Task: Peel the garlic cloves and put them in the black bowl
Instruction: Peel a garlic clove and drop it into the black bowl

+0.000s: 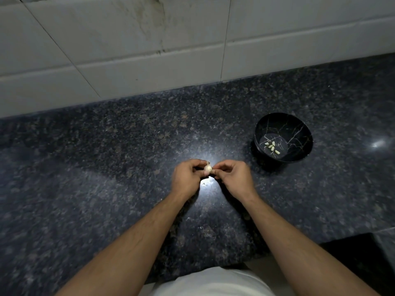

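Note:
A pale piece of garlic (207, 168) is held just above the dark granite counter (106, 167), at the middle of the view. My left hand (188, 178) grips it from the left with curled fingers. My right hand (233, 177) pinches its right side with thumb and fingertips. The black bowl (299, 129), veined with thin pale lines, stands to the right and a little farther back. Several peeled cloves (271, 146) lie on its bottom.
A small scrap of garlic skin (204, 184) lies on the counter under my hands, in a bright glare spot. A white tiled wall (149, 50) rises behind the counter. The counter's front edge steps back at the lower right (352, 238).

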